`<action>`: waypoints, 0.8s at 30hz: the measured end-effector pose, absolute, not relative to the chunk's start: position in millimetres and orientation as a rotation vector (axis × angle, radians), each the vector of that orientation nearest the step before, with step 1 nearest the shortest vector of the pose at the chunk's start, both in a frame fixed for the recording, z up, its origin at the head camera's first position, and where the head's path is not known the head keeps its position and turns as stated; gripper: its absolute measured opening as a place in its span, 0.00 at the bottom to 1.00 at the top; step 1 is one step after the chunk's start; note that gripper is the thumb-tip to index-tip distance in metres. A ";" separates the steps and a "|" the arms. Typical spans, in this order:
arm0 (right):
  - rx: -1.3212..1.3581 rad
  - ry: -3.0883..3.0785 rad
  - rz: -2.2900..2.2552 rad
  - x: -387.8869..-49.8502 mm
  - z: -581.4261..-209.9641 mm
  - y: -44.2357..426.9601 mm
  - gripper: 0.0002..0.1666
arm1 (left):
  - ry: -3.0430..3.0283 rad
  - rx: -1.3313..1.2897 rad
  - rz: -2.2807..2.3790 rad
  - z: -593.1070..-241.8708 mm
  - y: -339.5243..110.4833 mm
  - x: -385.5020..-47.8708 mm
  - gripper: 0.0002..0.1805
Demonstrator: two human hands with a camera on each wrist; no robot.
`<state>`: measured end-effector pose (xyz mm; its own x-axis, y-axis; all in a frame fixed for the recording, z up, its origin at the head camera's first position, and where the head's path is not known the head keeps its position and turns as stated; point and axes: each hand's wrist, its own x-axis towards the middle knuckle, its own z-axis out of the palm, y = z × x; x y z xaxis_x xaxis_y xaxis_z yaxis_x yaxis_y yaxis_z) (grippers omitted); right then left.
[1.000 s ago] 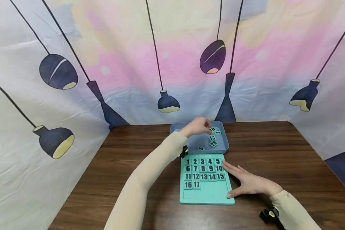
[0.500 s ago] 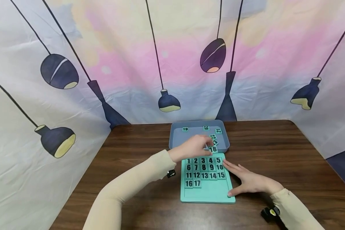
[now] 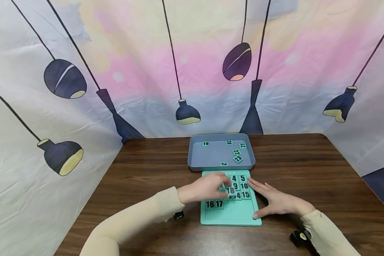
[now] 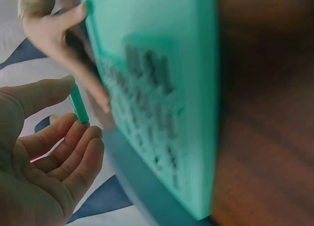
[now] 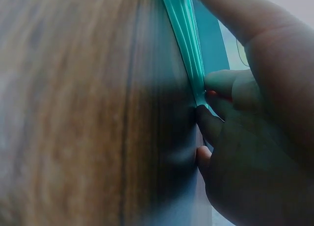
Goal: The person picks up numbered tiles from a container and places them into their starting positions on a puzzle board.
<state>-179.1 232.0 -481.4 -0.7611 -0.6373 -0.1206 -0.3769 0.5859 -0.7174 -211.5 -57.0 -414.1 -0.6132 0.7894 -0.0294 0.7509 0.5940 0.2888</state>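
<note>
My left hand [image 3: 208,186] pinches the number 18 tile [image 3: 230,191] between thumb and fingertips, above the green number board [image 3: 232,215]. In the left wrist view the tile [image 4: 78,104] is seen edge-on, held apart from the board [image 4: 194,88]. Rows of tiles from 1 to 15 fill the upper board, some hidden by the hand; the 16 tile [image 3: 209,204] and 17 tile [image 3: 219,204] lie below at the left. With fingers spread, my right hand [image 3: 280,202] rests along the board's right edge, its thumb on the lower right corner [image 3: 255,215].
Directly behind the board stands a blue-grey tray [image 3: 198,158] with several loose tiles, among them a 19 tile [image 3: 206,143] and a 23 tile [image 3: 238,159]. Wooden tabletop [image 3: 307,163] stretches to both sides. A printed cloth [image 3: 211,71] hangs behind the table.
My left hand has picked the 18 tile out of the tray and carried it toward me, over the board's middle. The right hand has stayed at the board's edge.
</note>
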 end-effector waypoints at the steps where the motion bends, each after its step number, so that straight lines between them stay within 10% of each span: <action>1: -0.819 2.452 -0.986 -178.8 -481.1 231.8 0.68 | 2.662 1.307 0.359 -417.8 -58.4 -209.0 0.17; 24: -0.805 2.453 -0.985 -179.0 -481.2 231.1 0.68 | 2.693 1.372 0.196 -444.3 -60.1 -187.8 0.18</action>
<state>-179.0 231.1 -481.2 -0.7654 -0.6307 -0.1281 -0.3670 0.5912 -0.7182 -187.8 -60.1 -444.3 -0.5843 0.8105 -0.0417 0.7958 0.5823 0.1661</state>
